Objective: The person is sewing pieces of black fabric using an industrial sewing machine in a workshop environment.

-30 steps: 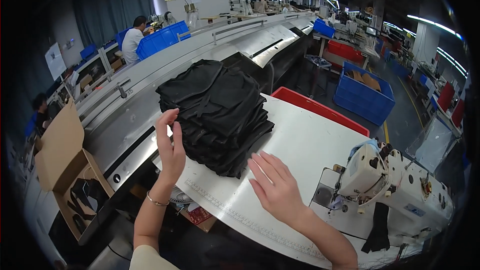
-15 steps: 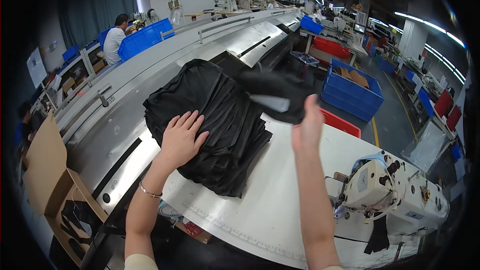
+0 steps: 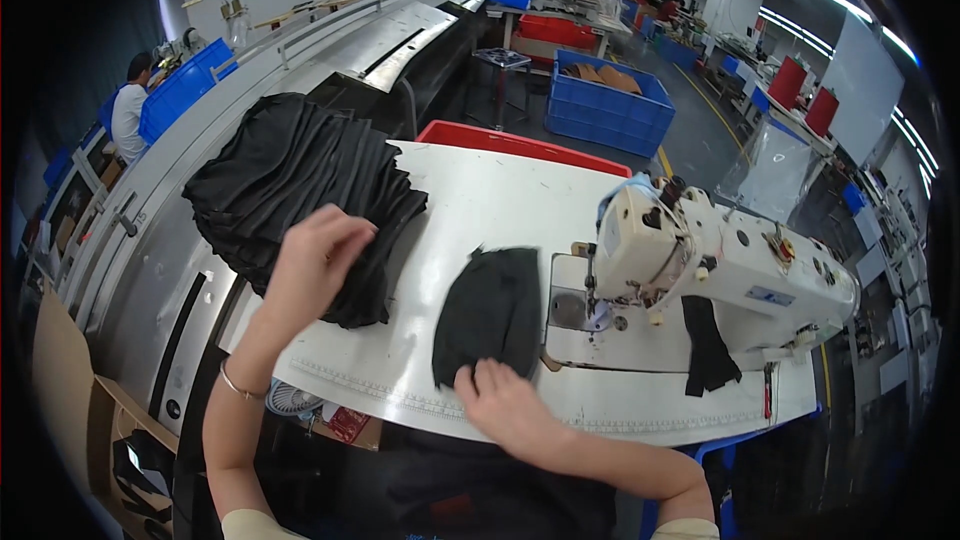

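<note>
A single black fabric piece (image 3: 490, 310) with curved sides lies on the white sewing table, left of the sewing machine (image 3: 660, 250). My right hand (image 3: 508, 408) rests its outstretched fingers on the piece's near edge, pressing rather than gripping. Over the near right side of a thick stack of black fabric pieces (image 3: 290, 170) hovers my left hand (image 3: 318, 258). Its fingers are curled in toward the thumb, and no cloth shows between them. A bracelet circles the left wrist.
A narrow black strip (image 3: 708, 345) hangs by the machine arm. Behind the table stand a red bin (image 3: 520, 145) and a blue crate (image 3: 610, 110). An open cardboard box (image 3: 70, 370) is at the left, beside the metal conveyor channel (image 3: 190, 340). Another person (image 3: 130, 110) sits far left.
My right hand has brought the black piece from beside the stack down onto the table near the machine. My left hand has lifted off the stack and curled. The view has swung right.
</note>
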Available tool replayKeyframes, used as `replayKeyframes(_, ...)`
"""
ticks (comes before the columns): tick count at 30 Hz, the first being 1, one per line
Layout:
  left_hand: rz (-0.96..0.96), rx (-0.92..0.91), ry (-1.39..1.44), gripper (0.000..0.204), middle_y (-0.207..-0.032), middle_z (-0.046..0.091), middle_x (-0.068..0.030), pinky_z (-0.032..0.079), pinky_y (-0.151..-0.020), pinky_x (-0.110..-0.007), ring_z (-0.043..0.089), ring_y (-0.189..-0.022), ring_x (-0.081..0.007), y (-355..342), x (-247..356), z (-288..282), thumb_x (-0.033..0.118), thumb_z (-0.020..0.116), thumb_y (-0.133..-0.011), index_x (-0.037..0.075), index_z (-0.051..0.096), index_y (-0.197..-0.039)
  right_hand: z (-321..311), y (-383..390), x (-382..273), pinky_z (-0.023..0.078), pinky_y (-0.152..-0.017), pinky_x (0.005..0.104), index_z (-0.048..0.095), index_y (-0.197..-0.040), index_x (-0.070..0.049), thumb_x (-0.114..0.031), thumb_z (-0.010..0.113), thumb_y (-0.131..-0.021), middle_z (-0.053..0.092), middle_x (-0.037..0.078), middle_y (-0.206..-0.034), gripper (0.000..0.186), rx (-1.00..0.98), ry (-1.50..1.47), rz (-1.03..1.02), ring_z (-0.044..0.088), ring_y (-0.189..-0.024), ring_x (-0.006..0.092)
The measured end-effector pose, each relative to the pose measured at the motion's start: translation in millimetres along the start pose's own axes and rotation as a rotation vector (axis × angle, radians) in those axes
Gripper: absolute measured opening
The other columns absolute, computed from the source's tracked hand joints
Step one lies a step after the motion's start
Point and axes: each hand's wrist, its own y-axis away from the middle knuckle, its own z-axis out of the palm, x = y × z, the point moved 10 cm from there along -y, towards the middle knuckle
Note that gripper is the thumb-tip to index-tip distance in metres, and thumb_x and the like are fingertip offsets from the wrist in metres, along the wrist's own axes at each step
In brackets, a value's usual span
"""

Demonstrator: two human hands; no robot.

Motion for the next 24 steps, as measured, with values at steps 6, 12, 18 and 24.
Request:
replayKeyframes(6,0.247,-0.55,0.209,0.03,-0.09,0.059,-0.0156,0.053,-0.069,-0.037,0.063,-0.078,-0.027,68,120,172,0.021,0.066,-0.09,-0.007,0.063,-0.1,47,33,-88,0.055,-0.084,0.0439,0.057,-0.121,0.009,-0.017,0.055,-0.084,0.064,0.026,-0.108,0.046,-0.4,-0.005,-0.075,0.065,-0.104,0.0349)
replayKeyframes(12,0.355,-0.617,-0.472,0.016,-0.086,0.055,-0.0131,0.055,-0.064,-0.034,0.063,-0.077,-0.0272,95,127,231,0.005,0.059,-0.084,-0.008,0.056,-0.092,19,13,-109,0.044,-0.101,0.0492,0.058,-0.123,0.006,-0.02,0.051,-0.086,0.06,0.021,-0.123,0.045,-0.077,-0.087,-0.158,0.055,-0.12,0.0331)
replayKeyframes(18,-0.24,-0.242,0.339,0.015,-0.08,0.055,-0.0095,0.046,-0.059,-0.031,0.054,-0.062,-0.0176,56,47,148,0.003,0.069,-0.084,-0.002,0.067,-0.098,-42,103,-16,0.051,-0.097,0.0362,0.063,-0.11,0.005,-0.012,0.06,-0.077,0.064,0.017,-0.115,0.037,0.355,-0.366,-0.361,0.062,-0.11,0.0282)
replayKeyframes(24,-0.155,-0.026,0.031,0.012,-0.079,0.049,-0.0098,0.046,-0.061,-0.029,0.055,-0.067,-0.0208,22,80,112,0.001,0.065,-0.086,-0.001,0.069,-0.097,43,39,59,0.035,-0.112,0.0431,0.057,-0.121,0.006,-0.012,0.055,-0.079,0.058,0.021,-0.125,0.046,0.045,0.037,-0.098,0.05,-0.126,0.0325)
